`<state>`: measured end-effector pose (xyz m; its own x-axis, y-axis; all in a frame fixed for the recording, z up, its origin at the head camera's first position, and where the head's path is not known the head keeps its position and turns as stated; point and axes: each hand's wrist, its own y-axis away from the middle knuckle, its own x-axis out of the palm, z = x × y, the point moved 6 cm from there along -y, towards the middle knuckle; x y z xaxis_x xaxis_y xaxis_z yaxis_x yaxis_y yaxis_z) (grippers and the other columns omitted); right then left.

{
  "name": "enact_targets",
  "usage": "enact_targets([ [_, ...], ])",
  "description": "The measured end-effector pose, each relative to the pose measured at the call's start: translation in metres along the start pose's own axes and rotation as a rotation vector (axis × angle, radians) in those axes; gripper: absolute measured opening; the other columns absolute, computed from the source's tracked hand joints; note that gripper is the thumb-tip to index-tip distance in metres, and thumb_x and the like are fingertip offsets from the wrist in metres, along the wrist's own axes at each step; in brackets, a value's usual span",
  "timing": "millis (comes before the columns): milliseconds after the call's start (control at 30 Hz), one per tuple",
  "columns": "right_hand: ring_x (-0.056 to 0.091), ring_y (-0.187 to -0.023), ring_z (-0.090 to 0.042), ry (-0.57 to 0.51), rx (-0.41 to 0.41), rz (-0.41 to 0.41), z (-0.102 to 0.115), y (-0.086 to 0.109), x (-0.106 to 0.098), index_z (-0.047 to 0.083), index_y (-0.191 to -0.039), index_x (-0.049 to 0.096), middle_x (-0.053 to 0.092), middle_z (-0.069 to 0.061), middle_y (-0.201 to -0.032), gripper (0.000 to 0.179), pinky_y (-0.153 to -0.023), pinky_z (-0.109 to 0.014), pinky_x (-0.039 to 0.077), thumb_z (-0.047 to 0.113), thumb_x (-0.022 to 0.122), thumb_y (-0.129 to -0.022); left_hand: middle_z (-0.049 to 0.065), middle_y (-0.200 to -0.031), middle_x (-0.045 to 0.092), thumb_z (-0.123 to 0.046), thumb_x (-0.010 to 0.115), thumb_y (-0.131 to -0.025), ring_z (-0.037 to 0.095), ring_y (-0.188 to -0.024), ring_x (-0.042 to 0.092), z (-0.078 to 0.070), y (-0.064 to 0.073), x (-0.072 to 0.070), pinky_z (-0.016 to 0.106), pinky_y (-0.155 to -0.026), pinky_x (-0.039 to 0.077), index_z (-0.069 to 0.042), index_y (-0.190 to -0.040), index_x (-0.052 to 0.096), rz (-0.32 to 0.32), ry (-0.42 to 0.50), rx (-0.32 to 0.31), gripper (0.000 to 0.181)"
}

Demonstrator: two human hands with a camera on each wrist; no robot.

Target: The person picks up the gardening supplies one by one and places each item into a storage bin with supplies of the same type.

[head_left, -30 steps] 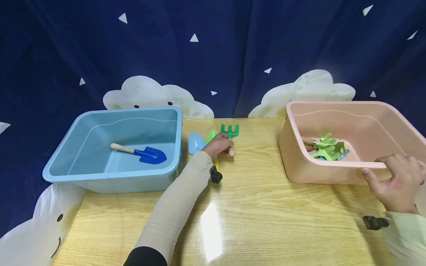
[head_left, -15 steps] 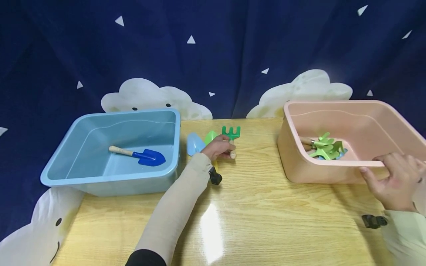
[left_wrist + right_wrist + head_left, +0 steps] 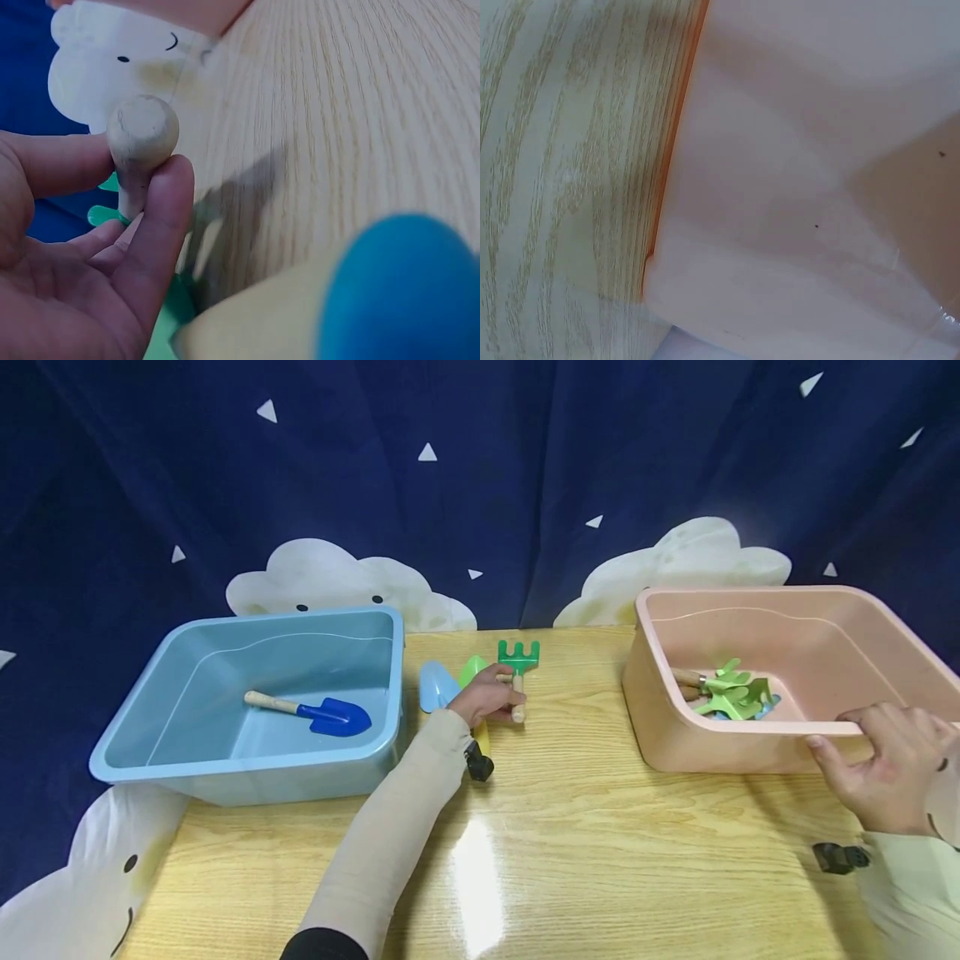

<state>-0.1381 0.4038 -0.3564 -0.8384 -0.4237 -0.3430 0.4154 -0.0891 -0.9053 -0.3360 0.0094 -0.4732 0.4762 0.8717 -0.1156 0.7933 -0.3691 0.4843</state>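
In the head view my left hand (image 3: 486, 695) pinches the wooden handle of a small green toy rake (image 3: 518, 657), tines pointing to the back. In the left wrist view thumb and fingers close around the handle's rounded end (image 3: 142, 129). Beside this hand lie a light blue shovel (image 3: 437, 685) and a lime green tool (image 3: 472, 667), partly hidden behind it, and a yellow piece (image 3: 481, 742) shows beneath the wrist. My right hand (image 3: 892, 764) grips the front rim of the pink bin (image 3: 720, 747), fingers over the rim and thumb outside; the right wrist view shows only bin wall and table.
On the left stands a blue bin (image 3: 247, 767), with a dark blue trowel (image 3: 339, 717) lying in it. Several green tools (image 3: 735, 695) with wooden handles lie inside the pink bin. A dark blue curtain (image 3: 510, 485) hangs behind the wooden table (image 3: 600, 843).
The left hand stays at the rake, and more of its wooden handle shows past the fingers now. The right hand keeps its hold on the bin rim. The head view has shifted slightly.
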Motion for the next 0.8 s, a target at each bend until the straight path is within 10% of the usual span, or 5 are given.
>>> enact_targets([
  [800, 0.036, -0.065, -0.041, 0.024, -0.012, 0.019, 0.001, 0.001, 0.000, -0.005, -0.066, 0.058, 0.051, -0.023, -0.063, 0.074, -0.089, -0.045, 0.026, 0.069, 0.058, -0.069, 0.015, -0.109, 0.059, 0.000, 0.059, -0.085, 0.018, -0.069, 0.058, -0.019, 0.008, -0.001, 0.042, -0.065, 0.053, -0.015, -0.129, 0.037, -0.082, -0.019, 0.130, 0.051],
])
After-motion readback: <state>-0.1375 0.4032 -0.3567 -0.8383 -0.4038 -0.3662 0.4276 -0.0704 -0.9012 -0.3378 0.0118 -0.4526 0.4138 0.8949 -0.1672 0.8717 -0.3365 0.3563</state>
